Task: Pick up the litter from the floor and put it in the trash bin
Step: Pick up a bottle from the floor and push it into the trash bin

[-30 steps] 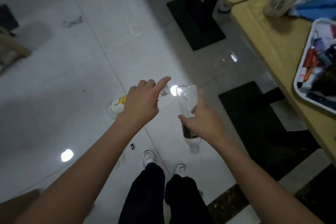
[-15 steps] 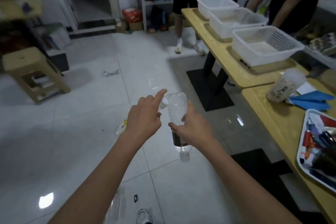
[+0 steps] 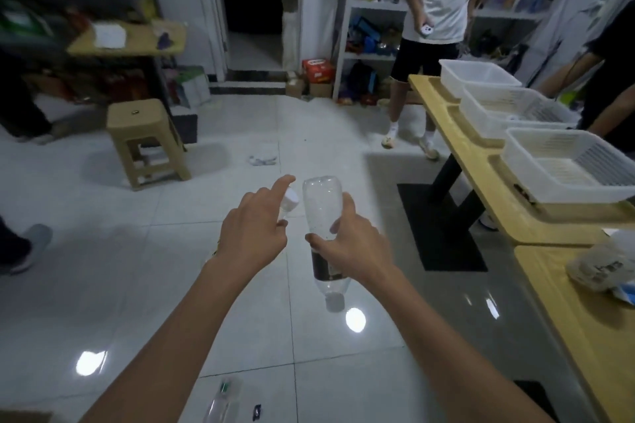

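Note:
My right hand [image 3: 350, 244] grips a clear plastic bottle [image 3: 321, 206] with a dark label, held upside down with its cap pointing at the floor. My left hand [image 3: 254, 227] holds a second clear bottle; only its white cap [image 3: 291, 197] shows past the fingers, and the index finger is stretched out. The two hands are close together at chest height over the white tiled floor [image 3: 137, 268]. A crumpled scrap [image 3: 263, 160] lies on the floor ahead. A clear wrapper [image 3: 223, 398] and a small dark wrapper [image 3: 256, 411] lie near my feet. No trash bin is in view.
A beige plastic stool [image 3: 144, 141] stands ahead left. Wooden tables [image 3: 481, 182] with white baskets [image 3: 567, 165] line the right side on a black base [image 3: 439, 227]. One person [image 3: 436, 10] stands ahead right near shelves, another at the far right. A shoe [image 3: 31, 244] is at the left.
My view has lifted from the floor at my feet to the room ahead. Both hands keep their bottles and have stayed close together.

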Tool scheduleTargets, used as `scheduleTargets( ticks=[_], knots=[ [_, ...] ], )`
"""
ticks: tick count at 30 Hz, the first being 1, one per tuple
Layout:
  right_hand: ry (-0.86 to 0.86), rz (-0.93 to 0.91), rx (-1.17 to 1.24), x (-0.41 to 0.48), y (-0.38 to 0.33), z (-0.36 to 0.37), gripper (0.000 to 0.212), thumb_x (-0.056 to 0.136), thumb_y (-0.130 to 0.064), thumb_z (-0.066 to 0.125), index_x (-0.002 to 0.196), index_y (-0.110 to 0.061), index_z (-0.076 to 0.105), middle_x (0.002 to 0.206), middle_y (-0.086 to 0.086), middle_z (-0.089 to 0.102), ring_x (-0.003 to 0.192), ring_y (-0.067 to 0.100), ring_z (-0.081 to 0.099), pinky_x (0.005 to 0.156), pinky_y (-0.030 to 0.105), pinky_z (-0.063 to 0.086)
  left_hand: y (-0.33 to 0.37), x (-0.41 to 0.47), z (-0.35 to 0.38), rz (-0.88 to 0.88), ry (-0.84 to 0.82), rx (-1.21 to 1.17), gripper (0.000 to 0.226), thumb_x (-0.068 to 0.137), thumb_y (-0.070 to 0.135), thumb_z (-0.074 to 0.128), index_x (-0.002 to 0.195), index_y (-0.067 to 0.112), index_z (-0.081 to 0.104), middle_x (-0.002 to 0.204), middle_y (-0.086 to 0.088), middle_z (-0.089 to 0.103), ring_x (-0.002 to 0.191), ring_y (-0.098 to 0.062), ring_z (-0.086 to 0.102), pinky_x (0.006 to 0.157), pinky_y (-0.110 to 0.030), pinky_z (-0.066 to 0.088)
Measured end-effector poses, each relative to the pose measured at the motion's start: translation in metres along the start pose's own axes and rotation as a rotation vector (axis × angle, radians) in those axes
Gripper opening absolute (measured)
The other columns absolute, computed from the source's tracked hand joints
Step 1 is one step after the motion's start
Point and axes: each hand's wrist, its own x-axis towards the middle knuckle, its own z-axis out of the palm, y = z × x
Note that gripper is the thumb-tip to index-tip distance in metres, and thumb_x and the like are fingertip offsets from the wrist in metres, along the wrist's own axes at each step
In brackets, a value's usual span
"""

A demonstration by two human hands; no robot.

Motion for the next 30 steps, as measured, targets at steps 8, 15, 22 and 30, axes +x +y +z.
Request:
scheduleTargets(
  ticks=[8,15,22,30],
  knots=[
    [-0.167,-0.314,0.029,0.030,-0.050,0.017,0.098,0.075,-0.065,0.064,0.148,-0.027,0.012,0.110,-0.004,0.065,0.096,0.024,0.065,0.077,0.041,0.055,-0.026,-0.035,-0.036,-0.297,0.144,0.142,0.071,0.091,0.024,0.062,0.147,0.039,0.021,0.124,0.001,0.056,0.111,-0.023,0.051,0.081,-0.036,0.048],
    [-0.358,-0.570,0.066,0.003,-0.086,0.039,0.098,0.073,-0.065,0.064,0.148,-0.030,0.012,0.103,-0.009,0.062,0.094,0.022,0.065,0.079,0.045,0.056,-0.036,-0.114,-0.055,-0.600,0.245,0.222,0.068,0.090,0.024,0.060,0.145,0.039,0.021,0.122,0.003,0.056,0.114,-0.025,0.049,0.080,-0.041,0.048],
    [-0.558,-0.836,0.077,-0.057,-0.123,0.069,0.096,0.075,-0.063,0.065,0.148,-0.026,0.014,0.101,-0.007,0.062,0.095,0.023,0.064,0.078,0.040,0.052,-0.031,-0.211,-0.071,-0.886,0.337,0.259,0.067,0.091,0.023,0.060,0.143,0.040,0.022,0.118,0.001,0.056,0.108,-0.025,0.052,0.076,-0.042,0.051],
    [-0.670,-1.070,0.102,-0.136,-0.182,0.086,0.094,0.074,-0.060,0.065,0.146,-0.027,0.014,0.108,-0.003,0.064,0.096,0.024,0.063,0.080,0.043,0.052,-0.034,-0.297,-0.100,-1.120,0.479,0.309,0.065,0.090,0.025,0.062,0.141,0.043,0.025,0.126,0.003,0.056,0.109,-0.021,0.054,0.072,-0.034,0.046]
  ],
)
